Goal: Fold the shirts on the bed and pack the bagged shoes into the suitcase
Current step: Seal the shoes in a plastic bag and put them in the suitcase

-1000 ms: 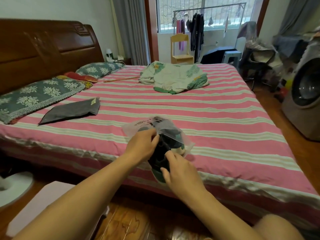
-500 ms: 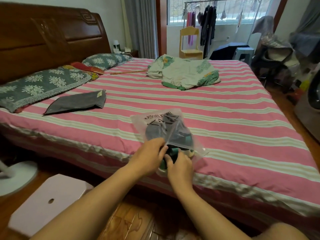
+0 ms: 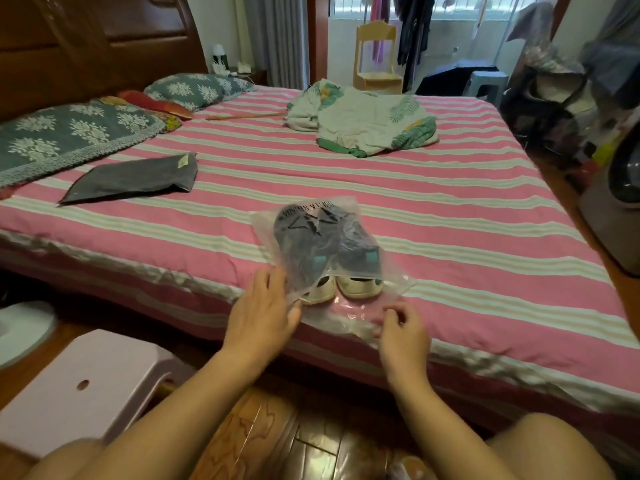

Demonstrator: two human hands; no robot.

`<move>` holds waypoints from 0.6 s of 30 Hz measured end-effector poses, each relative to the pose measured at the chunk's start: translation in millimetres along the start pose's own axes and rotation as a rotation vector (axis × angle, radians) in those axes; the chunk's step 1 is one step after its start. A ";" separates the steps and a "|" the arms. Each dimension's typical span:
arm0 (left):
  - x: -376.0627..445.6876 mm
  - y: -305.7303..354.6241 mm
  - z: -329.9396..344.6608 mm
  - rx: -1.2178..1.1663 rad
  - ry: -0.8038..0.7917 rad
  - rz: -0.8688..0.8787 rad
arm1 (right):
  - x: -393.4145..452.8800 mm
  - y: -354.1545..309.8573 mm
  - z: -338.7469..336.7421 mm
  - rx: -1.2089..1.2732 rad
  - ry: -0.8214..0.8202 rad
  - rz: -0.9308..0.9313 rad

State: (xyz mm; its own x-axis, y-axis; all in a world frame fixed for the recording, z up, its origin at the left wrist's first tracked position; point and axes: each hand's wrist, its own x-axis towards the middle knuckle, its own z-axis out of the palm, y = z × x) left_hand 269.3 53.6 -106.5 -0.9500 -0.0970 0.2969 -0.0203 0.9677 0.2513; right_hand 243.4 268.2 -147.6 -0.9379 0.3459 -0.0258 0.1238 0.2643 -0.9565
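A pair of dark shoes with white soles (image 3: 332, 258) lies inside a clear plastic bag (image 3: 349, 313) near the front edge of the pink striped bed (image 3: 450, 237). My left hand (image 3: 263, 313) rests on the bag's near left side, fingers spread and fairly straight. My right hand (image 3: 401, 330) pinches the bag's open near edge with curled fingers. A folded dark grey shirt (image 3: 135, 178) lies on the bed to the left. A crumpled white and green leaf-print shirt (image 3: 367, 123) sits further back. No suitcase is in view.
Two floral pillows (image 3: 72, 133) lie by the wooden headboard (image 3: 97, 46). A pale plastic stool (image 3: 79, 389) stands on the wooden floor at my left. Beyond the bed are a yellow chair (image 3: 377, 53), a clothes rack and clutter at the right.
The shoes have gone fully into the bag and the bag now lies flat on the bed. My hands have let go of the shoes and moved apart to the bag's near edge.
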 end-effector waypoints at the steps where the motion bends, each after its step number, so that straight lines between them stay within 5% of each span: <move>1: -2.3 0.8 4.0 -0.014 0.020 -0.052 | 16.8 1.5 -12.6 0.021 0.089 0.104; 5: -17.7 6.7 11.6 -0.172 0.115 -0.193 | 83.0 -2.1 -26.9 0.162 -0.141 0.338; 8: -35.3 1.5 22.6 -0.366 0.103 -0.392 | 98.4 11.6 -35.4 0.085 -0.072 0.380; 11: -46.9 -11.8 27.9 -0.742 -0.067 -0.596 | 100.9 18.6 -48.3 0.265 -0.022 0.486; 15: -34.5 -19.2 17.4 -1.371 -0.117 -0.995 | 91.0 4.8 -40.7 0.339 -0.181 0.414; 18: -23.3 -14.6 11.4 -1.430 -0.352 -1.062 | 84.4 -4.1 -32.8 0.162 -0.257 0.272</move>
State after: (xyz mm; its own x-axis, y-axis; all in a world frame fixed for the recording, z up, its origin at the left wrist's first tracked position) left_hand 288.2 44.4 -127.6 -0.7314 -0.2394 -0.6386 -0.5210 -0.4080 0.7497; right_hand 174.4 325.8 -136.3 -0.9311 0.1423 -0.3360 0.3447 0.0415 -0.9378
